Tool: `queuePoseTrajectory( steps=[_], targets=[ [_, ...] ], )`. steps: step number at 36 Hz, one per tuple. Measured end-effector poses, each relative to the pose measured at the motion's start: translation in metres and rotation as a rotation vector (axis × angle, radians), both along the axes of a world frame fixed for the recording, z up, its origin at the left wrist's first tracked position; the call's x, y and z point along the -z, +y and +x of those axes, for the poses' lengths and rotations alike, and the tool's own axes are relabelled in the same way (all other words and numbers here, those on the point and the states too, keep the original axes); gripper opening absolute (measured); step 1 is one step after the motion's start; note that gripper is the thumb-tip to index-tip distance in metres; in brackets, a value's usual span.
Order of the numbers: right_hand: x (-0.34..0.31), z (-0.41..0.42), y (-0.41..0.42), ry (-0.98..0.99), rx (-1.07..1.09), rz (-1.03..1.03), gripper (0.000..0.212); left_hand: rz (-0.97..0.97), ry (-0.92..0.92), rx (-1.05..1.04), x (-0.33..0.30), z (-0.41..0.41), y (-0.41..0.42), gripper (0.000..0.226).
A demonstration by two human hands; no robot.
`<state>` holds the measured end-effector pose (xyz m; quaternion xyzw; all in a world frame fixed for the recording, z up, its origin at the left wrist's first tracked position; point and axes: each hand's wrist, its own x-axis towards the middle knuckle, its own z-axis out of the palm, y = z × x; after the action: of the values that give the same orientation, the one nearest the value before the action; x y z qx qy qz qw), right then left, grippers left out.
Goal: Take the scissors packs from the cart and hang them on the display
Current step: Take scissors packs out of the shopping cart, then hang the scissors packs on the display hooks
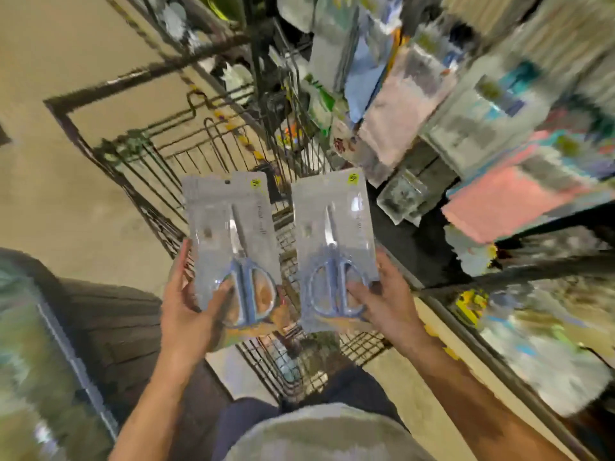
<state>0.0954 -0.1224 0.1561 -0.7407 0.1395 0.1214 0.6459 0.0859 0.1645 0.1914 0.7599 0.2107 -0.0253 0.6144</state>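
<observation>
We see the left grip clamped on the left scissors pack and the right grip clamped on the right scissors pack, both held side by side above the wire cart, display blurred at right.

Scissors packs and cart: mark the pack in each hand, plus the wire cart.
Left scissors pack (229, 227): head view, on the clear blister over the blades.
Right scissors pack (332, 227): head view, on the blister beside the blades.
Wire cart (196, 154): head view, on the far wire wall.
</observation>
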Motion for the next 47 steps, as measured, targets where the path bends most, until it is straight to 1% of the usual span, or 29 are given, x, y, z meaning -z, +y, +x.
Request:
queuePoseTrajectory(
  steps=[5,9,13,17,20,23,27,30,34,41,44,47],
  targets=[
    [-0.048,-0.060,-0.021,-0.107,0.083,-0.001,0.052,-0.005,-0.042,0.121,-0.036,-0.025,-0.006,0.085],
    [-0.072,-0.092,-0.045,-0.184,0.164,-0.002,0.075,-0.021,-0.079,0.207,-0.059,-0.037,-0.026,0.088],
    [-0.094,-0.118,-0.071,-0.279,0.286,0.067,0.087,-0.059,-0.105,0.325,-0.079,-0.044,-0.057,0.086],
    [-0.114,-0.147,-0.106,-0.369,0.359,0.058,0.087,-0.095,-0.149,0.409,-0.100,-0.049,-0.102,0.085],
    [-0.130,-0.174,-0.142,-0.405,0.443,0.059,0.084,-0.108,-0.203,0.482,-0.116,-0.052,-0.149,0.094],
    [-0.144,-0.208,-0.186,-0.425,0.535,0.055,0.083,-0.136,-0.227,0.531,-0.130,-0.063,-0.205,0.086],
    [-0.165,-0.254,-0.255,-0.476,0.640,0.028,0.080,-0.149,-0.280,0.618,-0.145,-0.087,-0.287,0.088],
    [-0.180,-0.288,-0.303,-0.532,0.693,0.014,0.080,-0.159,-0.360,0.672,-0.160,-0.107,-0.349,0.084],
    [-0.199,-0.327,-0.363,-0.599,0.749,-0.016,0.079,-0.225,-0.419,0.709,-0.176,-0.129,-0.424,0.086],
    [-0.227,-0.370,-0.432,-0.672,0.857,-0.090,0.079,-0.276,-0.498,0.809,-0.219,-0.157,-0.508,0.083],
    [-0.235,-0.373,-0.451,-0.696,0.884,-0.125,0.080,-0.284,-0.549,0.847,-0.228,-0.155,-0.533,0.085],
    [-0.244,-0.369,-0.463,-0.712,0.907,-0.107,0.080,-0.311,-0.585,0.870,-0.233,-0.149,-0.550,0.083]
  ],
)
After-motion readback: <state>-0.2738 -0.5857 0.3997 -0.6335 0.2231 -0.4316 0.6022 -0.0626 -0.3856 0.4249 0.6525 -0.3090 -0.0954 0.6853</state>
